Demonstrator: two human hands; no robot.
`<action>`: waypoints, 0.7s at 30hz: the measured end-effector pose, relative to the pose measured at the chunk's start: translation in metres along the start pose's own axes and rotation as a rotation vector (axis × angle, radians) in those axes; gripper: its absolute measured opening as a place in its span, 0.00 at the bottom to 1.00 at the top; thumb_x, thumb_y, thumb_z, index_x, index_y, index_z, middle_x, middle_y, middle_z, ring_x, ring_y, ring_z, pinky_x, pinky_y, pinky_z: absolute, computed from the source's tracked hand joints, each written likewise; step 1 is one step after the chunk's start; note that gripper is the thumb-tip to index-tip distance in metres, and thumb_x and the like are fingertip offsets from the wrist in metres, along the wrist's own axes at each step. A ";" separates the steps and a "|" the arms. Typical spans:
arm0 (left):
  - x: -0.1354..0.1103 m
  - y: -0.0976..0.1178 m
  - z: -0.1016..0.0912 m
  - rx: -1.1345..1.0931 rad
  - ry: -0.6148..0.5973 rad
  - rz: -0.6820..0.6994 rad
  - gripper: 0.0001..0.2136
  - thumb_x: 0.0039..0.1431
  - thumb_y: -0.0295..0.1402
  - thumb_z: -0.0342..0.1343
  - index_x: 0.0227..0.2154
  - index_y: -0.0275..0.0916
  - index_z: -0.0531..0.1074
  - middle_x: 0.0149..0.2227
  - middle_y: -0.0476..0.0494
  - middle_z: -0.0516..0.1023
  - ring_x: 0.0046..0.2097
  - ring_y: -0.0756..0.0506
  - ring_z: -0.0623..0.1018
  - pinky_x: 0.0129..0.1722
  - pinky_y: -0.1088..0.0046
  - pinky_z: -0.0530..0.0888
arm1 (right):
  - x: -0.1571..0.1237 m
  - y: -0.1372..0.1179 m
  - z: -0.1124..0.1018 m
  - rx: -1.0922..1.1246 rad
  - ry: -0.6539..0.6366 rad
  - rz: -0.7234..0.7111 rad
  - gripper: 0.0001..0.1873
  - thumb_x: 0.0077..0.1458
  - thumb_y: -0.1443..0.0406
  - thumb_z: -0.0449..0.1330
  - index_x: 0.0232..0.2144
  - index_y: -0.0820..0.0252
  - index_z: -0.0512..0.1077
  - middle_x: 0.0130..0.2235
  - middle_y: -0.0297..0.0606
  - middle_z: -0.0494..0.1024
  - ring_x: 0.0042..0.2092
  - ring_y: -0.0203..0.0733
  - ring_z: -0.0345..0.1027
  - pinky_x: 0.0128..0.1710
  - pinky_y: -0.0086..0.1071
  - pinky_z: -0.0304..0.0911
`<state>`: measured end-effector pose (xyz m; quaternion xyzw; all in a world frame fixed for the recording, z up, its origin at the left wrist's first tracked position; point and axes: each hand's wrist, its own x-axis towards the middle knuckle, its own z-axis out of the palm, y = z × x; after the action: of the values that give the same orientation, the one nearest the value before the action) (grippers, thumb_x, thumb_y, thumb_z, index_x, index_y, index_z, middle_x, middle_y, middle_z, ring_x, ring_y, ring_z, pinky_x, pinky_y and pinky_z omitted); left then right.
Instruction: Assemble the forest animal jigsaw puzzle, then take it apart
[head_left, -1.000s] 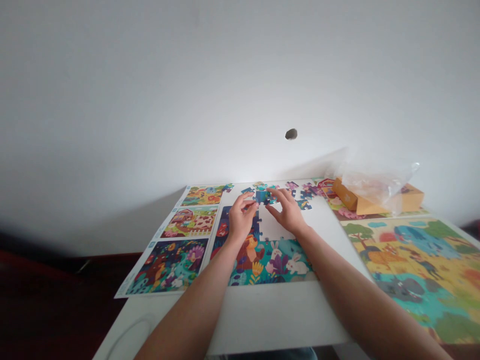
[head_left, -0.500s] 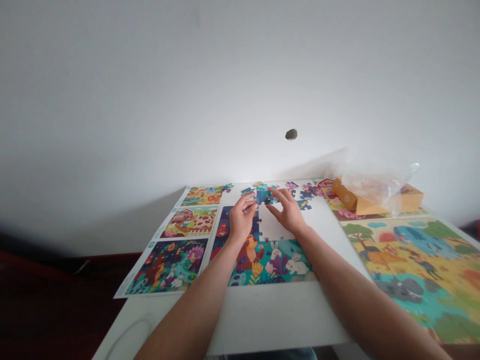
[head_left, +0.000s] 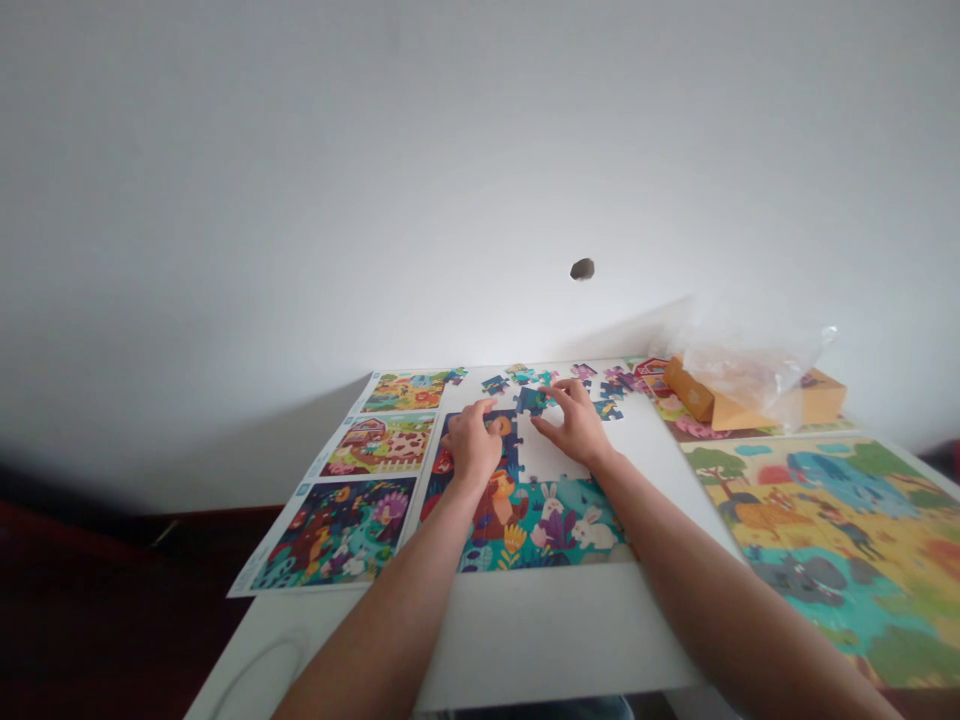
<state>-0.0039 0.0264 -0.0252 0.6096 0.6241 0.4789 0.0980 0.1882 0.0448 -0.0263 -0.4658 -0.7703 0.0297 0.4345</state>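
Observation:
A half-built colourful jigsaw puzzle [head_left: 525, 515] with rabbits and flowers lies on the white table [head_left: 525, 630]; a white gap sits in its upper middle. My right hand [head_left: 576, 425] pinches a dark blue puzzle piece [head_left: 530, 401] at the gap's top edge, low against the table. My left hand [head_left: 472, 440] rests knuckles-up on the puzzle's upper left part, fingers bent and pressed down, nothing visible in them. Several loose puzzle pieces [head_left: 600, 385] lie scattered just beyond both hands.
A sheet with three small pictures [head_left: 367, 470] lies left of the puzzle. A large finished farm picture [head_left: 832, 530] covers the right side. An orange box [head_left: 750, 400] under a clear plastic bag [head_left: 750, 355] stands at the back right, by the white wall.
My left hand let go of the blue piece and dropped onto the puzzle's upper left. My right hand lowered the piece toward the gap's top edge.

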 end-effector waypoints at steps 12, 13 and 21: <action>-0.003 0.004 0.001 0.148 -0.125 0.004 0.16 0.50 0.20 0.55 0.38 0.44 0.79 0.42 0.36 0.80 0.50 0.31 0.71 0.52 0.48 0.61 | -0.002 0.005 0.010 -0.187 -0.307 0.194 0.24 0.50 0.55 0.65 0.51 0.49 0.75 0.56 0.48 0.66 0.59 0.62 0.57 0.55 0.59 0.55; -0.003 0.004 0.001 0.136 -0.122 0.003 0.16 0.50 0.20 0.55 0.38 0.44 0.79 0.41 0.36 0.80 0.50 0.31 0.72 0.52 0.48 0.61 | -0.002 0.005 0.009 -0.187 -0.309 0.195 0.24 0.50 0.55 0.65 0.51 0.49 0.75 0.56 0.48 0.66 0.59 0.62 0.57 0.55 0.59 0.55; -0.003 0.002 0.002 0.163 -0.123 0.021 0.14 0.51 0.21 0.56 0.36 0.44 0.80 0.42 0.38 0.81 0.49 0.32 0.72 0.51 0.50 0.62 | -0.002 0.008 0.012 -0.184 -0.293 0.234 0.24 0.50 0.56 0.65 0.51 0.48 0.75 0.57 0.47 0.66 0.59 0.61 0.56 0.56 0.56 0.53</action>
<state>-0.0002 0.0241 -0.0260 0.6504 0.6472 0.3892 0.0812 0.1861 0.0520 -0.0388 -0.5805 -0.7654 0.0767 0.2671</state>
